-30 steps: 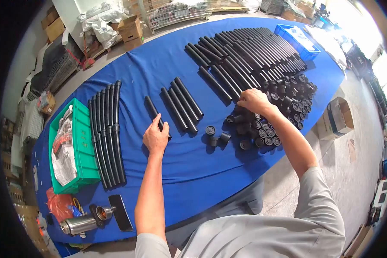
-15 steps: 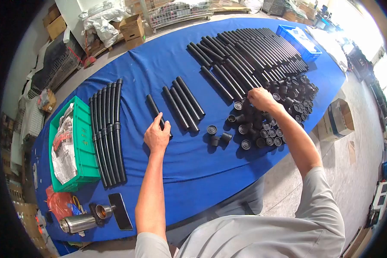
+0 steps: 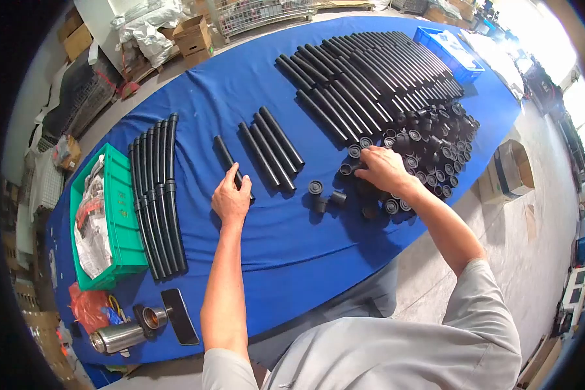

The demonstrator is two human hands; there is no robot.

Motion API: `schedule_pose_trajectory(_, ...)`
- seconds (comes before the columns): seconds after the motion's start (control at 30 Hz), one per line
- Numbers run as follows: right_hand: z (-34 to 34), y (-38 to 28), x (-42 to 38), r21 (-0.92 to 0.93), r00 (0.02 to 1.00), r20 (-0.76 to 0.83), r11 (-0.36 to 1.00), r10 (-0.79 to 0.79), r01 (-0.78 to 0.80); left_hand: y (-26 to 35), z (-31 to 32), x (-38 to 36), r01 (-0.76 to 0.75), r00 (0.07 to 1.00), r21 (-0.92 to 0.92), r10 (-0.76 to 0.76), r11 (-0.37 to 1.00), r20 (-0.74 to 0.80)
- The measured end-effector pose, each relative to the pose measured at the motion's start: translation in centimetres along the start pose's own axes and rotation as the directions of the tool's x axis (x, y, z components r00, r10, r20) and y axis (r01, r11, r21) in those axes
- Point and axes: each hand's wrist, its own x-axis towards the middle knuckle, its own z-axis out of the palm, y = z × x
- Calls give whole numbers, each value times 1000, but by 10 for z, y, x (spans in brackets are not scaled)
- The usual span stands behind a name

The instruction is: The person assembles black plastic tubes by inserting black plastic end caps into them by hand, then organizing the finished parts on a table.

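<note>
My left hand (image 3: pixel 231 200) is closed around the lower part of a black tube (image 3: pixel 223 149) that lies on the blue cloth, thumb on one side and fingers on the other. To its right lie several more black tubes (image 3: pixel 266 149) side by side. My right hand (image 3: pixel 385 170) reaches into a heap of black ribbed caps (image 3: pixel 443 153), its fingers curled at the heap's left edge. What those fingers grip, if anything, is hidden. A few loose caps (image 3: pixel 315 188) sit between my two hands.
Rows of black tubes (image 3: pixel 370 71) lie at the back, beside a blue bin (image 3: pixel 445 52). On the left, joined tubes (image 3: pixel 156 195) lie next to a green crate (image 3: pixel 125 224) holding paper. A phone (image 3: pixel 179 316) and a steel flask (image 3: pixel 118 338) are near the front left edge.
My right hand has shifted left and toward me over the caps, and some caps at the heap's near side have moved. My left hand stays on the same tube. The view has tilted slightly.
</note>
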Motion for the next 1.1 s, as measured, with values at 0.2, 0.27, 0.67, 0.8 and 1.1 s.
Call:
schedule_pose_trajectory(0.2, 5, 3, 9, 59, 996, 72, 996, 56, -60, 7, -6, 0, 60, 997, -6, -59, 998, 51)
schedule_pose_trajectory(0.27, 7, 3, 7, -7, 999, 27, 1000, 25, -25, 7, -6, -1, 60, 997, -3, -60, 998, 54)
schedule_pose_trajectory(0.67, -54, -17, -66, -121, 991, 95, 988, -90, 101, -6, 5, 0, -13, 1000, -14, 13, 1000, -2)
schedule_pose_trajectory(0.8, -27, -11, -75, -106, 995, 92, 993, -42, 52, 1, -2, -1, 34, 998, -9, -34, 999, 44)
schedule_pose_trajectory(1.1, -22, -9, -82, -129, 993, 99, 989, -62, 75, -13, 10, -1, -38, 998, -15, 37, 999, -54)
